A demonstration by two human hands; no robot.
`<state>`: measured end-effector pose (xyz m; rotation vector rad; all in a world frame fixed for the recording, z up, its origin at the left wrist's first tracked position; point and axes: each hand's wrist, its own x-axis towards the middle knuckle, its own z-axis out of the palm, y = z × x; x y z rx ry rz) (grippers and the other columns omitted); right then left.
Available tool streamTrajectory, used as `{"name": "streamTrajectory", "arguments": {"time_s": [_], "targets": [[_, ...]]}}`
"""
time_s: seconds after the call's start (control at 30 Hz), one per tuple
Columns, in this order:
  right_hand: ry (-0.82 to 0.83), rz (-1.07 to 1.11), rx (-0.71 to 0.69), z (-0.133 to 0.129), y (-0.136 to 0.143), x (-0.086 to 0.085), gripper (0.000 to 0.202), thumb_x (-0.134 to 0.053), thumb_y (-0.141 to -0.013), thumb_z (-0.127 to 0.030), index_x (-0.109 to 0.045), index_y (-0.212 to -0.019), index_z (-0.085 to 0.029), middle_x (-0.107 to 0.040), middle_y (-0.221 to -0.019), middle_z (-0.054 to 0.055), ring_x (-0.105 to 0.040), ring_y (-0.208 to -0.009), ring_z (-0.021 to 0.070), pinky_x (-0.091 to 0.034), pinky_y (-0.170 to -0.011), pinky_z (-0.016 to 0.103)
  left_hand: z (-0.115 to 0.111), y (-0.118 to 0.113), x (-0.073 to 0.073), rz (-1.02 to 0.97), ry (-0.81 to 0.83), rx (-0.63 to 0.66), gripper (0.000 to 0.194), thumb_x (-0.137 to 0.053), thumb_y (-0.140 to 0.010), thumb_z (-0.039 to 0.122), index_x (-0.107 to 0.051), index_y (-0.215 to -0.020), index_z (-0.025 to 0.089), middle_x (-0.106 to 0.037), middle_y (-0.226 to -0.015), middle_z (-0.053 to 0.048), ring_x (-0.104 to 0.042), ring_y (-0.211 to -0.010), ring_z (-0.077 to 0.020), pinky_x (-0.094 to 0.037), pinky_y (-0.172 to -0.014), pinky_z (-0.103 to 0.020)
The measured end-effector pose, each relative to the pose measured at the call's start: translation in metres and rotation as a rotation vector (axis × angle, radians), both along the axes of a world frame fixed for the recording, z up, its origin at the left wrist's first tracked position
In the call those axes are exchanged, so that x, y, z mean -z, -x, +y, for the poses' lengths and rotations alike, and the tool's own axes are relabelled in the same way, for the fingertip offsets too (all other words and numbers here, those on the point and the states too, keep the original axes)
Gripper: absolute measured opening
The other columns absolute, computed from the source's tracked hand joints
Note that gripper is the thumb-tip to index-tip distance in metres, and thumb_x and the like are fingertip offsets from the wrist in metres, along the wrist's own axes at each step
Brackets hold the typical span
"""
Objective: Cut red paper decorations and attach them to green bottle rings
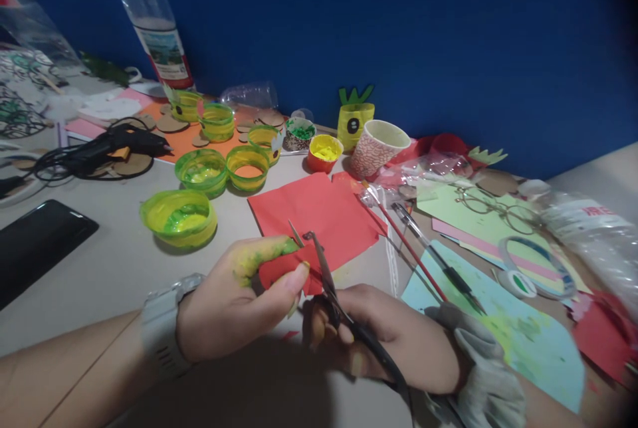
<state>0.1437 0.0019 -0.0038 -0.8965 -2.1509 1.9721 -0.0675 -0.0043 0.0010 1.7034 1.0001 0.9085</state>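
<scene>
Between the thumb and fingers of my left hand (239, 305) is a small piece of red paper (282, 267). Yellow and green paint stains that hand, and a pale watch is on its wrist. My right hand (383, 325) grips black-handled scissors (326, 268), with the blades apart around the small red piece. Behind both hands a larger sheet of red paper (319, 209) lies flat on the table, its right side cut unevenly. Several yellow-green painted cups, one of them a wide bowl-like cup (182, 218), stand left of the sheet.
A black phone (40, 245) and a glue gun (109, 149) lie at left. A tall plastic bottle (159, 36) stands behind. At right are a paintbrush (411, 248), a pen (443, 262), glasses (498, 205), a tape roll (538, 265) and paint-marked blue paper (538, 341). A blue partition (399, 29) rises behind.
</scene>
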Motion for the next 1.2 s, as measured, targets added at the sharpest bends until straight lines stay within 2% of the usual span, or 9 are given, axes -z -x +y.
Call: {"name": "streamTrajectory", "arguments": {"time_s": [0.17,0.43,0.87,1.2], "targets": [[0.017,0.003,-0.006,0.0008,0.0008,-0.0005,0.059,-0.044,-0.082,-0.073,-0.054,-0.082,-0.015,-0.053,-0.071,0.002,-0.048,-0.062,0.0136,-0.042,-0.059,0.026,-0.0016,0.0010,0.0043,0.059,0.012,-0.037,0.016,-0.051,-0.091,0.018,-0.063,-0.081,0.019,-0.062,-0.070,0.005,-0.054,-0.063,-0.0074,-0.045,-0.061,-0.013],[-0.004,0.001,-0.015,0.0014,0.0008,0.0002,0.046,-0.051,-0.086,-0.062,-0.053,-0.082,-0.016,-0.052,-0.072,0.001,-0.047,-0.063,0.0127,-0.040,-0.057,0.024,0.0000,0.0000,0.0013,0.005,-0.004,0.004,0.019,-0.049,-0.089,0.010,-0.063,-0.085,0.021,-0.065,-0.077,0.007,-0.058,-0.069,-0.0060,-0.045,-0.066,-0.011],[-0.028,-0.010,-0.009,0.0003,0.0015,-0.0003,0.061,-0.038,-0.084,-0.075,-0.053,-0.082,-0.015,-0.052,-0.073,0.002,-0.046,-0.064,0.0131,-0.040,-0.059,0.025,0.0003,0.0009,0.0019,0.038,0.008,-0.007,0.017,-0.049,-0.091,0.016,-0.063,-0.082,0.019,-0.062,-0.072,0.005,-0.055,-0.063,-0.0071,-0.045,-0.061,-0.013],[-0.027,-0.018,-0.009,0.0021,0.0014,-0.0006,0.064,-0.040,-0.083,-0.075,-0.057,-0.084,-0.013,-0.054,-0.073,0.002,-0.047,-0.064,0.0128,-0.041,-0.058,0.024,-0.0016,0.0009,0.0045,0.061,0.023,-0.052,0.016,-0.051,-0.091,0.021,-0.063,-0.082,0.018,-0.063,-0.072,0.004,-0.056,-0.063,-0.0088,-0.047,-0.060,-0.015]]}}
